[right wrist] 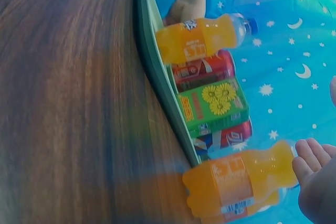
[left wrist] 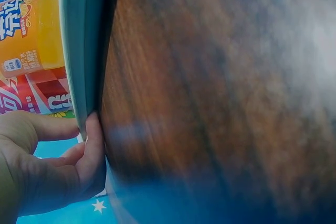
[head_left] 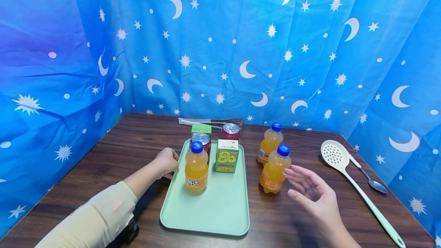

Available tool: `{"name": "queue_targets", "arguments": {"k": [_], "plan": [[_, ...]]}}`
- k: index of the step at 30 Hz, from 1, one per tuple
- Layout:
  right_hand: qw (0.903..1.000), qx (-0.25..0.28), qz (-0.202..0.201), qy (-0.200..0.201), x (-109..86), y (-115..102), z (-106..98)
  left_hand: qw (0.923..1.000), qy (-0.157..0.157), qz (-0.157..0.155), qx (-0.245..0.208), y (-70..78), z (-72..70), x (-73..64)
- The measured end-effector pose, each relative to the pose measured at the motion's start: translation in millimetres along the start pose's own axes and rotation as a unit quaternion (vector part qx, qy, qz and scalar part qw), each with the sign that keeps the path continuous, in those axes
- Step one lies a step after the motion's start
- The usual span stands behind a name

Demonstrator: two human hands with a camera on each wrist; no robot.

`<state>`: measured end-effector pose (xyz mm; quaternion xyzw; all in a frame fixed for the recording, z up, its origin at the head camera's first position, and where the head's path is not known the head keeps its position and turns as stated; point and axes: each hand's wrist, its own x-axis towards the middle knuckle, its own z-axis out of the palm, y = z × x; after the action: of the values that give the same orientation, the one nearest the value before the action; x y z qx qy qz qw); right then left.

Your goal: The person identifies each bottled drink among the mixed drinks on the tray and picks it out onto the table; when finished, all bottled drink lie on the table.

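Note:
My left hand [head_left: 167,162] pinches the left rim of a pale green tray [head_left: 213,211], thumb above and fingers below, as the left wrist view shows. On the tray stand an orange soda bottle [head_left: 196,169] with a blue cap, a red can [head_left: 201,138] partly behind it, and a green drink carton [head_left: 227,156] with yellow flowers. Farther back are another red can [head_left: 230,130] and a second green carton [head_left: 201,128], both partly hidden. My right hand [head_left: 315,194] has its fingers spread beside the nearer orange bottle [head_left: 273,173] on the table; whether they touch it, I cannot tell.
Another orange bottle [head_left: 270,142] stands just behind the nearer one, right of the tray. A whisk [head_left: 227,121] lies at the table's back. To the right lie a slotted skimmer [head_left: 335,156] and a spoon [head_left: 377,186]. A blue star-and-moon curtain [head_left: 220,49] surrounds the table.

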<state>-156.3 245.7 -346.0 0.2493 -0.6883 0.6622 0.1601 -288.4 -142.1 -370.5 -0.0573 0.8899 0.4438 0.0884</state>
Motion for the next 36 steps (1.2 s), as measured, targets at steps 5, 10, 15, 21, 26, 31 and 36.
{"name": "queue_targets", "arguments": {"k": [5,10,15,21,26,31,36], "plan": [[0.9995,0.011,-0.022,-0.018,-0.4,0.9,4.4,1.0,0.0,-0.003,-0.003,0.4,0.6,0.9],[0.9996,-0.005,-0.009,-0.025,-0.9,0.2,6.7,1.0,-0.001,-0.009,-0.002,0.3,1.3,2.8],[0.9986,-0.042,0.017,-0.027,-0.7,-2.3,9.6,1.0,0.0,-0.008,-0.001,-0.1,1.0,3.6],[0.9983,-0.048,0.005,-0.032,0.9,-3.3,13.9,1.0,-0.002,-0.004,-0.003,0.7,-0.9,2.5],[0.9983,-0.042,-0.01,-0.04,1.8,-2.7,19.5,1.0,-0.002,-0.007,-0.003,-0.2,-1.0,3.5],[0.9982,-0.036,-0.012,-0.047,1.3,-1.6,26.4,1.0,-0.001,-0.006,0.0,-1.9,0.5,4.4],[0.9986,-0.024,-0.015,-0.046,1.9,0.7,31.6,1.0,0.0,-0.008,0.003,-1.8,0.9,4.4]]}}
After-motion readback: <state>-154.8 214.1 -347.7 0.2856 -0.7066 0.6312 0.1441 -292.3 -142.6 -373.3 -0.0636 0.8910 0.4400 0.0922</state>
